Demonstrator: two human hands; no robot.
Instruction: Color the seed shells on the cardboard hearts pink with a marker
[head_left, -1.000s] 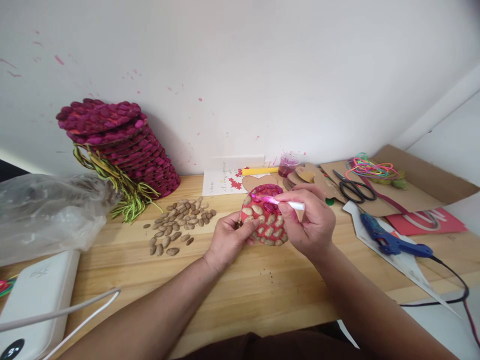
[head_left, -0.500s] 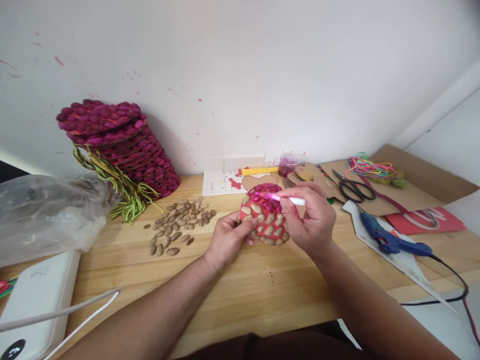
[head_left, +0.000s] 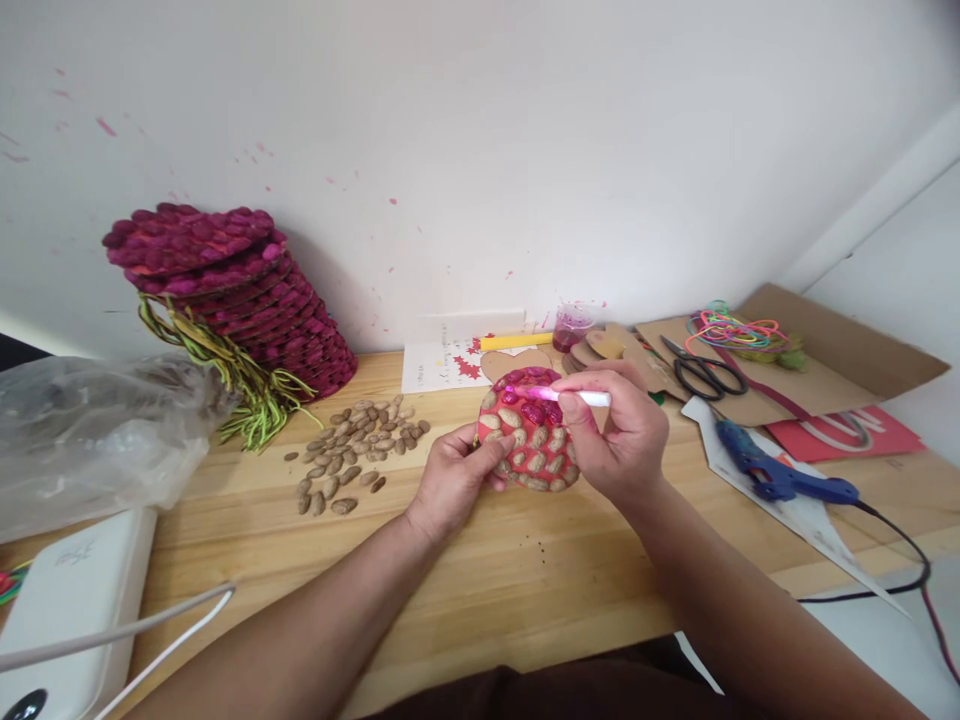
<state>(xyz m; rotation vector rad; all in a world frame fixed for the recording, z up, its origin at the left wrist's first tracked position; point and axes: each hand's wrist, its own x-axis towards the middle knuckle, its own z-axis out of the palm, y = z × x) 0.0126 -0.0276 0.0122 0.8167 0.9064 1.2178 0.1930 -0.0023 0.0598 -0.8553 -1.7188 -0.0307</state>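
A round red disc covered with peanuts (head_left: 538,438) is gripped at its lower left edge by my left hand (head_left: 459,475), thumb on top. The peanuts on its upper part are magenta; the lower ones keep their tan shells. My right hand (head_left: 621,428) pinches a white-handled paintbrush (head_left: 585,397), whose magenta tip rests at the painted upper left part of the disc. Behind the disc stands a clear cup of magenta paint (head_left: 574,328). Loose peanuts (head_left: 360,440) lie to the left of my left hand.
A stack of magenta peanut discs (head_left: 240,290) with green tassels leans on the wall. At left are a plastic bag (head_left: 97,430) and a white power bank (head_left: 79,600). On the right lie black scissors (head_left: 709,375), a blue glue gun (head_left: 787,480) and cardboard (head_left: 862,360).
The brush tip has shifted slightly left over the peanuts on the disc. The whole view has moved a little; my left hand keeps its hold.
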